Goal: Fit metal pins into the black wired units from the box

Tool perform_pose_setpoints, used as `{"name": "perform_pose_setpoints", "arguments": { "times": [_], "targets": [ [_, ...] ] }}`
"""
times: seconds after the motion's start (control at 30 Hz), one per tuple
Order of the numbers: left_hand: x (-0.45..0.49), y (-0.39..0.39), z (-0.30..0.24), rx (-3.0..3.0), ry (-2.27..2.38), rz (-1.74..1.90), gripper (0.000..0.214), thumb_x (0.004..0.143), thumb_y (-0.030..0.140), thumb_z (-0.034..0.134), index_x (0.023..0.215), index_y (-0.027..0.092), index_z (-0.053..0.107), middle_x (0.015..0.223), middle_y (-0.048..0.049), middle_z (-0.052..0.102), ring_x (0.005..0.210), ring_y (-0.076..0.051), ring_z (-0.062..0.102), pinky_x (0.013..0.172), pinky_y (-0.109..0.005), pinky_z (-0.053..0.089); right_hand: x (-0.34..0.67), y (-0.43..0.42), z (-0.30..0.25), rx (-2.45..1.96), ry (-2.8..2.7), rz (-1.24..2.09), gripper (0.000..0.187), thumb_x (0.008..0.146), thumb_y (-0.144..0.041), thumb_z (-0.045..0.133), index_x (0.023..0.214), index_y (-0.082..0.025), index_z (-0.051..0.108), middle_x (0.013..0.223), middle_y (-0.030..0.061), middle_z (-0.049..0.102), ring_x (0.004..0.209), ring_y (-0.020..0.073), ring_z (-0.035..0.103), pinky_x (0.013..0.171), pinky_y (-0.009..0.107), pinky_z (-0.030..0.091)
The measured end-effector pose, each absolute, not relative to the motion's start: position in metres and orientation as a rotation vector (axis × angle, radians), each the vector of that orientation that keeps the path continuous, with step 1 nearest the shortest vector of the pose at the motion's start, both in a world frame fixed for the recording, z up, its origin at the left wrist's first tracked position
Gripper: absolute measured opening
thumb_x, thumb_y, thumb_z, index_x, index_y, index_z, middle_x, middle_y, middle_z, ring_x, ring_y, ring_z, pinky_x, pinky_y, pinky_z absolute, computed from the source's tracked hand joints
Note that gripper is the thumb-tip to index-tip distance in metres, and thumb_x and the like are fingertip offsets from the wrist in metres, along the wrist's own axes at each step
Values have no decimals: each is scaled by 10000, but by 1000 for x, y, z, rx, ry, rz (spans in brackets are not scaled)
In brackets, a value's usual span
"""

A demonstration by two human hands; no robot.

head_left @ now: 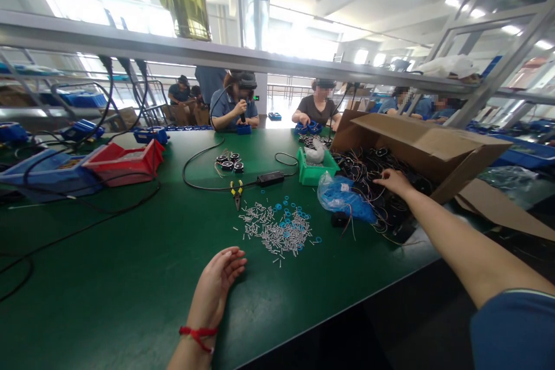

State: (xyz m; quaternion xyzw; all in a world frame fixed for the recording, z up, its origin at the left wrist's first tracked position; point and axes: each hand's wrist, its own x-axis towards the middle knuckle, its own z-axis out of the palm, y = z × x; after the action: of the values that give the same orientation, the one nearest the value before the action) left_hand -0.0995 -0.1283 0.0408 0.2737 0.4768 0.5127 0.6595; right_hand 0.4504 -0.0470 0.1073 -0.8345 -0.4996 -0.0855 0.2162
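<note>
My left hand (223, 272) rests on the green table (108, 283), empty, its fingers loosely bent and a red cord at the wrist. Just beyond it lies a pile of small silvery screws or pins (281, 234) with blue rings (287, 221) among them. My right hand (394, 182) reaches over a cardboard box (433, 139) lying open, full of black parts with thin wires (368, 165). Its thumb and fingertips are pinched together above the tangle; what they hold, if anything, is too small to make out. A clear bag with blue contents (347, 196) lies beside the box.
Yellow-handled pliers (236, 193), a black power adapter (271, 178) with its cable, and several black wired parts (229, 163) lie mid-table. A green bin (314, 167) adjoins the box. Red (125, 165) and blue (56, 173) bins stand left. A shelf crosses overhead; co-workers sit opposite.
</note>
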Motion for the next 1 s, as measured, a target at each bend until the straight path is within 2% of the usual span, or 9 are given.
{"name": "perform_pose_setpoints", "arguments": {
  "times": [0.23,0.33,0.43,0.53,0.63,0.77,0.83,0.9,1.0],
  "targets": [
    [-96,-124,32,615,1071,1128,150,790,154,534,923,102,579,883,-106,648,731,-153,640,658,-258,528,382,-31,130,-1828,-1251,208,369,765,-539,518,833,-177,532,745,37,581,666,157,546,606,269,460],
    [-94,-124,31,632,1050,1110,172,772,174,572,930,107,578,892,-104,645,738,-151,636,659,-250,519,319,-29,121,-1663,-1360,516,371,751,-537,553,861,-182,551,819,43,603,683,144,566,604,247,475],
    [-90,-127,31,678,964,1081,244,774,252,598,971,111,573,947,-116,638,785,-165,634,698,-264,515,235,-46,100,-1381,-1558,1081,379,731,-496,619,899,-160,572,839,46,600,703,139,561,610,232,459],
    [-85,-129,32,715,838,1046,335,813,372,541,1022,111,564,1001,-137,624,846,-198,626,741,-319,516,148,-73,77,-1275,-1824,1232,367,751,-484,607,895,-147,593,735,6,588,626,115,532,574,219,425],
    [-83,-128,30,761,845,1079,360,806,387,549,1067,140,544,1045,-134,608,909,-227,608,722,-358,528,84,-86,58,-1239,-1975,1115,329,765,-481,591,822,-157,616,662,-17,571,592,107,514,555,213,401],
    [-92,-119,23,698,952,1207,369,745,302,642,1064,159,524,1029,-114,608,888,-222,622,726,-360,534,69,-67,43,-1134,-1845,1139,355,872,-462,426,953,-168,609,803,17,629,688,128,589,635,235,452],
    [-97,-114,19,620,975,1241,348,744,289,644,1039,145,528,1003,-118,614,868,-221,633,724,-349,536,90,-50,37,-1225,-1788,998,331,863,-444,449,993,-181,602,867,28,637,744,141,600,683,253,461],
    [-101,-111,18,561,986,1285,327,750,272,637,1029,139,530,1014,-123,611,888,-229,633,728,-341,538,118,-35,29,-1404,-1718,719,299,837,-418,502,998,-186,598,874,33,630,757,148,589,695,261,455],
    [-101,-108,18,492,964,1330,302,765,246,616,1031,133,526,1049,-129,602,931,-244,624,769,-359,531,148,-21,15,-1595,-1821,489,210,793,-348,563,909,-184,626,832,33,607,750,153,568,691,259,433]
  ]
}}
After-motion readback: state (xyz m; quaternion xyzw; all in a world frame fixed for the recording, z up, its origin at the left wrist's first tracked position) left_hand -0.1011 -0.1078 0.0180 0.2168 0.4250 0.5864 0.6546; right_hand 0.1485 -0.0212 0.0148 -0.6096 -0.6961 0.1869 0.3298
